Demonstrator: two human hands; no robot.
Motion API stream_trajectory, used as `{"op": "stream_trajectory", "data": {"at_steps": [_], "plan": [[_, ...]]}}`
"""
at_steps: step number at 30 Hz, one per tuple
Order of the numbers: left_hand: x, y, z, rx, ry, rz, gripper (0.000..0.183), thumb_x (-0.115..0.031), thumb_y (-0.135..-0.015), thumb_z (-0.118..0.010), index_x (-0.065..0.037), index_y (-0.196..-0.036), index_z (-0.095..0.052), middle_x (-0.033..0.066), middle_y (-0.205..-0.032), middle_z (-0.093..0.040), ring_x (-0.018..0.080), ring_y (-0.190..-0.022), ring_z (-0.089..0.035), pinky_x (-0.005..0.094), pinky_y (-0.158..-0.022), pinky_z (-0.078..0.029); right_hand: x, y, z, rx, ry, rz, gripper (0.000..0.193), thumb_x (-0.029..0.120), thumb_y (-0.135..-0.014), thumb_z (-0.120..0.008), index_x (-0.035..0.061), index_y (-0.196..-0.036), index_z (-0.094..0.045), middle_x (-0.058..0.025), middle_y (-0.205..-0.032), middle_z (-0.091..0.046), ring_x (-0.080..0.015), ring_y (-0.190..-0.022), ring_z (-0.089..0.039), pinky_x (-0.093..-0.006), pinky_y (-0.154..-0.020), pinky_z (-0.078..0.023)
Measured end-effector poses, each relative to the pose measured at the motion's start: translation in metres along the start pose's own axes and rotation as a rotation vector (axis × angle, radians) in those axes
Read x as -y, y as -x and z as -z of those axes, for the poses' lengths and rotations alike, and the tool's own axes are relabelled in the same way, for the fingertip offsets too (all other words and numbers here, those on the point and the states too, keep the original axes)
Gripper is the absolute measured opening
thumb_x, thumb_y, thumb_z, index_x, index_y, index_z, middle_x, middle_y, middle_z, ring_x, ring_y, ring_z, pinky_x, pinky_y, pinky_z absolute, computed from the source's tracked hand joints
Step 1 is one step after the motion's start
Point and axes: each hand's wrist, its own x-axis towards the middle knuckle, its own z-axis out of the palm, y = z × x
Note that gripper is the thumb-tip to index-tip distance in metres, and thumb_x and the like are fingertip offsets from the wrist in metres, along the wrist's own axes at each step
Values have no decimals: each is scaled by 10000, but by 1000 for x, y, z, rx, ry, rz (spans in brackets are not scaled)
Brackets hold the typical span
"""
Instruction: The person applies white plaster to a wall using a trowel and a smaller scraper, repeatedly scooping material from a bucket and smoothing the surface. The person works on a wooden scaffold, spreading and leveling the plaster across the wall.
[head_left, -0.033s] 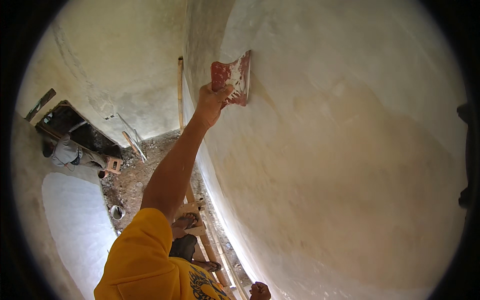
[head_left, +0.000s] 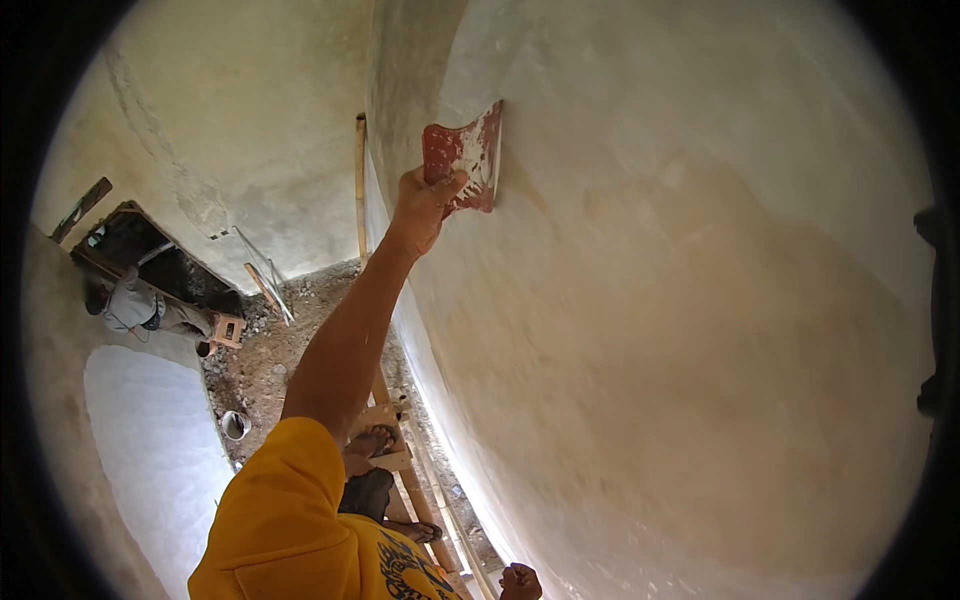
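My left hand (head_left: 422, 208) is stretched far up and forward, its fingers closed on a red putty spreader (head_left: 462, 160) smeared with white. The spreader's right edge rests against the plaster wall (head_left: 640, 330), where pale, smooth areas meet browner patches. My thumb lies across the spreader's near face; the other fingers are mostly hidden behind it. Low in the picture, close to the wall, my right hand (head_left: 520, 582) is curled closed. Whatever it may hold cannot be made out.
My bare feet (head_left: 372, 440) stand on a wooden scaffold (head_left: 398, 462) beside the wall. Below lies a rubble-strewn floor (head_left: 270, 372) with a white bucket (head_left: 235, 425). Another person (head_left: 135, 302) stands by a dark opening (head_left: 150, 250) near an orange-brown stool (head_left: 228, 329). A bamboo pole (head_left: 361, 190) stands in the corner.
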Motion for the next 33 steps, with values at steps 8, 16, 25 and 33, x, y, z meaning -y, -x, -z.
{"op": "stream_trajectory", "data": {"at_steps": [8, 16, 25, 33], "plan": [[-15, 23, -19, 20, -331, -79, 204, -154, -958, -739, 47, -985, -712, 11, -837, -691, 77, -752, -595, 266, -662, -477, 16, 9, 1, -9, 110, -17, 178, 152, -915, -692, 12, -1018, -731, -65, -814, -709, -146, -726, -625, -320, -689, -521], [-25, 79, -41, 7, -509, -78, 242, -25, -968, -646, 46, -1191, -704, -15, -806, -645, 64, -744, -537, 235, -691, -476, 29, 26, 2, -10, 121, 27, 193, 136, -914, -669, -2, -1035, -728, -95, -821, -710, -170, -719, -636, -323, -675, -531], [39, 130, -8, -334, -708, -59, 194, -50, -976, -632, 50, -1127, -702, 8, -790, -613, 83, -740, -516, 268, -693, -465, -6, -9, 35, -8, 58, -44, 213, 133, -903, -664, -12, -1046, -725, -106, -852, -719, -170, -706, -663, -331, -672, -557], [85, -44, 49, -356, -662, -384, 352, -137, -989, -643, 9, -1309, -651, 70, -802, -660, 112, -718, -514, 295, -696, -466, 24, 3, 23, 6, 96, -122, 222, 159, -910, -671, 0, -1053, -730, -99, -854, -724, -160, -706, -665, -324, -672, -550]]}}
